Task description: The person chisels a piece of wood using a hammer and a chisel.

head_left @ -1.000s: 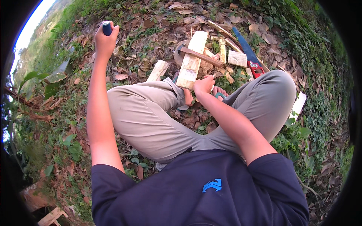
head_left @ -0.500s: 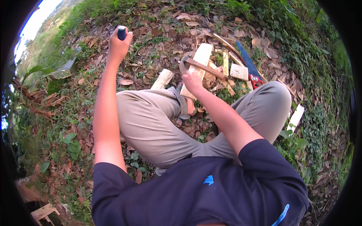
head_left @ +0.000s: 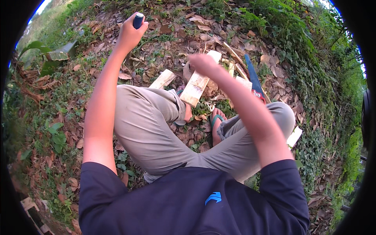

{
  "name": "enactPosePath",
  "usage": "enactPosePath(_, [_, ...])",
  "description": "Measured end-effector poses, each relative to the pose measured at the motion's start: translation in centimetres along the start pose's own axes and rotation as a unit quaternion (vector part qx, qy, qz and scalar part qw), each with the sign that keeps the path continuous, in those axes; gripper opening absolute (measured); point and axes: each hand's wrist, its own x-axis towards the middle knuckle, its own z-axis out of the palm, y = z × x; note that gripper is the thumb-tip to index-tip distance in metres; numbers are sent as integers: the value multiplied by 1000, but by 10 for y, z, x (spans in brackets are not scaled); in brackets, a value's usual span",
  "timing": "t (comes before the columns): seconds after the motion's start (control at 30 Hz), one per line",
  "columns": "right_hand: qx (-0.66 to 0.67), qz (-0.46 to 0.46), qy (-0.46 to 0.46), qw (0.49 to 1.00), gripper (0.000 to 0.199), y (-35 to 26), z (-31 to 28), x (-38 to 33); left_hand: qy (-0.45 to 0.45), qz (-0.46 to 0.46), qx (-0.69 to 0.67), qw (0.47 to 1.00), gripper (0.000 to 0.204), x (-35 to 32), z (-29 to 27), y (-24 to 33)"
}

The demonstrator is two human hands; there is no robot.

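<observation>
My left hand (head_left: 131, 33) is raised at the far left, its fingers wrapped round a dark blue cylindrical handle (head_left: 138, 21) with a pale end. What lies below the grip is mostly hidden. Above the far part of a pale wooden plank (head_left: 194, 90) is my right hand (head_left: 203, 64), smeared by motion so that its fingers cannot be made out. Beside it a curved brownish edge (head_left: 187, 72) shows, probably the head of the wooden-handled tool that lay across the plank; my hand and forearm cover the rest.
A handsaw (head_left: 255, 74) with blue blade and red handle lies right of the plank, beside a squarish wood block (head_left: 243, 82). Another offcut (head_left: 163, 79) is to the left. My sandalled foot (head_left: 217, 117) is close by. Dry leaves and greenery surround me.
My right hand has lifted from the plank's near left side and swung farther away, its forearm now covering the wooden tool handle. My left hand has shifted slightly up and right, still gripping the blue handle.
</observation>
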Motion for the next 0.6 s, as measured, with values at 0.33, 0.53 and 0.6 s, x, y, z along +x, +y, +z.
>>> enactPosePath(0.33, [-70,368,-201,905,38,146,-38,-82,-6,-25,-6,1000,23,5,10,-3])
enactPosePath(0.53, [6,176,-118,977,22,46,-46,-48,-13,-35,-31,999,22,-2,2,-18])
enactPosePath(0.6, [65,147,-127,979,24,23,-71,-43,-11,-18,-17,1000,21,2,5,-17])
